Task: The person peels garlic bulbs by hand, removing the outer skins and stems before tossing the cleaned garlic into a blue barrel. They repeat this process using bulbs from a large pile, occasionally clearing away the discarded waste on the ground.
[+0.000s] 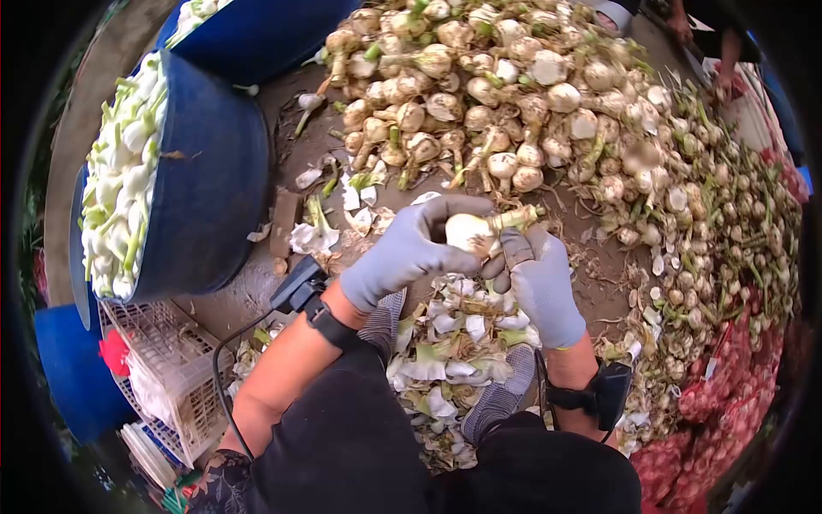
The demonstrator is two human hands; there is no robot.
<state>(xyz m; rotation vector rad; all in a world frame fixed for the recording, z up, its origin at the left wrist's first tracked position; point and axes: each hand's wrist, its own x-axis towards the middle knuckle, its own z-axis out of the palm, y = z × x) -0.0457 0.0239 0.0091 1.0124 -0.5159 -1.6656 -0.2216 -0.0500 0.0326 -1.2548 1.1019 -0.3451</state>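
Note:
In front of me a garlic bulb (467, 232) with a short green-tipped stem is held between both hands. My left hand (411, 248), in a grey glove, curls its fingers and thumb around the bulb's round end. From the other side my right hand (544, 278), also gloved, pinches at the stem side of the bulb; its dark-stained fingertips partly hide the contact. Below them peeled garlic skins (445, 338) cover the floor between my shoes. Beyond the hands lies a large heap of unpeeled garlic (479, 94) with brown, dirty skins.
Blue tubs with peeled white garlic stand at left, the nearest tub (210, 171) close by. A plastic crate (193, 385) sits below it. Red mesh sacks (728, 394) lie at right. Another person's hand (728, 81) shows at the upper right.

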